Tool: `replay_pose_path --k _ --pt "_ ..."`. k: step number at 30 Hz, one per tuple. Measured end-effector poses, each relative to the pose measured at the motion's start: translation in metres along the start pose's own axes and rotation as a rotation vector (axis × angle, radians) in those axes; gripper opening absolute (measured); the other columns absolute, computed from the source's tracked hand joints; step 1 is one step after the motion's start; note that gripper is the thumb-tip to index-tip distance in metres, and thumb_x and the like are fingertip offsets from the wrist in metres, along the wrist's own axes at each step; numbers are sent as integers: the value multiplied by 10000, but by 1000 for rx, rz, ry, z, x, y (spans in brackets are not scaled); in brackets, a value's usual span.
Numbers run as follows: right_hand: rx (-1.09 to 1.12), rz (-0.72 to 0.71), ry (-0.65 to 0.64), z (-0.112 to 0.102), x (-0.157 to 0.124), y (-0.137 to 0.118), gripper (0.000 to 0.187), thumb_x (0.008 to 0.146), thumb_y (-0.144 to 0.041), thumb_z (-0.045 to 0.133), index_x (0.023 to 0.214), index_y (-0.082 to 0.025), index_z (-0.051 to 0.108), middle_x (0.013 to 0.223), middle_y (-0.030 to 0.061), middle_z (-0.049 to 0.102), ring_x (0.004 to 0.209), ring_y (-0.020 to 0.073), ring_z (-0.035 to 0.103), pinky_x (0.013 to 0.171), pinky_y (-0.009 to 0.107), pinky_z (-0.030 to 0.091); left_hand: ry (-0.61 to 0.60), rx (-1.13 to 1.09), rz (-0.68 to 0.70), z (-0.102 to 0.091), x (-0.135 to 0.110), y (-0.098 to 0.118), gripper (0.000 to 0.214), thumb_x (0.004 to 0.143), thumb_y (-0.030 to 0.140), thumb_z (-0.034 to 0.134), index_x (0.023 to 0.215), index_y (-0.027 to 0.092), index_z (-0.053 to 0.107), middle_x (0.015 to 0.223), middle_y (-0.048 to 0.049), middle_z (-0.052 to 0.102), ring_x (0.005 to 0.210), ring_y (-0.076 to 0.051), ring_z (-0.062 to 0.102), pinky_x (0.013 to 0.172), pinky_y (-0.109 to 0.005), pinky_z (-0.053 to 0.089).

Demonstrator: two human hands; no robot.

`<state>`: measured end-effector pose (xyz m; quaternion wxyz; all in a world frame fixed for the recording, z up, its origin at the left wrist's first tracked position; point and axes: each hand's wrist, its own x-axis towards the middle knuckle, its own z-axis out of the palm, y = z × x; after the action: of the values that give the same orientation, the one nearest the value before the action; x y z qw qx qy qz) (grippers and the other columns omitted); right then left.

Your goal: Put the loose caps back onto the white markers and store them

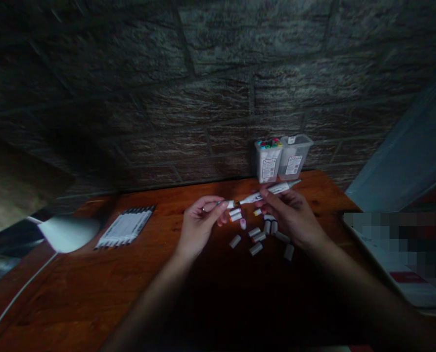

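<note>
My right hand (289, 210) grips a white marker (252, 198) that lies nearly level, with its dark tip pointing left and its other end bare too. Between the thumb and fingers of my left hand (201, 220) is a white marker cap (230, 204) with a green end. The cap's mouth is close to the marker's tip; a small gap shows between them. Below both hands several loose caps (256, 249) lie scattered on the wooden table, some with orange, yellow, pink or dark blue ends.
Several markers lie side by side in a row (126, 227) at the left. By the brick wall stand a clear box of colourful-ended markers (268, 164) and another clear box (294, 159). A white lamp (69, 233) with a cord is far left; a white-framed board (404, 274) is at right.
</note>
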<state>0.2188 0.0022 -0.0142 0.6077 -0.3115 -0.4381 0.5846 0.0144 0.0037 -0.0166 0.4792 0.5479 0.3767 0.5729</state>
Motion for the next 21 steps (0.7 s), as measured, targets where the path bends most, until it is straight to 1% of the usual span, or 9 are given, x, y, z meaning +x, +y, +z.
replay_pose_path --k 4,8,10,13,15,16,18,20,21 --pt "-45 -1 -76 4 -3 4 159 788 -340 772 917 -251 746 824 6 764 738 122 703 656 227 543 -62 61 16 2 -2 -1 184 801 274 748 918 158 667 625 25 679 505 -73 562 507 -174 456" --pt "-142 12 -93 5 -3 5 199 776 -377 773 915 -238 742 797 9 756 651 117 672 549 217 497 -131 202 66 1 -6 -3 196 828 286 714 969 154 684 732 -8 725 535 -88 595 525 -196 485" --pt "-227 -5 -90 4 -3 4 203 788 -407 756 834 -211 728 713 0 723 547 95 605 478 208 430 -137 346 151 1 -10 -5 189 845 284 695 985 158 706 771 -22 742 579 -101 623 564 -204 498" --pt "-330 -56 -64 1 -3 1 331 828 -469 694 670 -182 649 564 -29 606 462 75 490 451 220 356 -187 566 327 4 -17 -6 198 825 262 725 1002 175 735 853 -40 761 705 -128 669 667 -219 512" --pt "-396 -44 -28 1 -4 1 421 858 -524 630 620 -179 604 509 -37 535 452 80 458 462 234 341 -230 626 413 8 -21 -6 217 798 259 755 997 173 745 823 -36 753 685 -126 655 657 -216 501" --pt "-427 -19 -12 1 -5 1 460 866 -551 600 596 -180 581 494 -38 507 450 84 446 464 241 333 -237 628 429 10 -23 -6 225 786 261 766 990 167 748 776 -28 741 645 -118 634 628 -211 491" --pt "-473 43 24 2 -7 3 505 864 -586 566 558 -186 528 484 -44 457 445 86 408 460 248 309 -228 581 388 13 -24 -5 231 770 260 780 972 152 751 691 -13 712 587 -105 600 586 -204 479" --pt "-482 74 70 3 -7 5 489 846 -576 578 557 -191 489 515 -47 438 464 85 385 466 248 294 -246 461 276 15 -24 -3 214 770 240 776 961 146 752 742 -30 739 640 -117 641 627 -207 508" --pt "-471 80 99 4 -7 6 464 833 -558 593 567 -194 480 530 -48 436 471 84 378 466 246 288 -286 377 205 14 -23 -1 211 773 223 770 969 148 752 807 -46 759 692 -129 671 665 -217 529"
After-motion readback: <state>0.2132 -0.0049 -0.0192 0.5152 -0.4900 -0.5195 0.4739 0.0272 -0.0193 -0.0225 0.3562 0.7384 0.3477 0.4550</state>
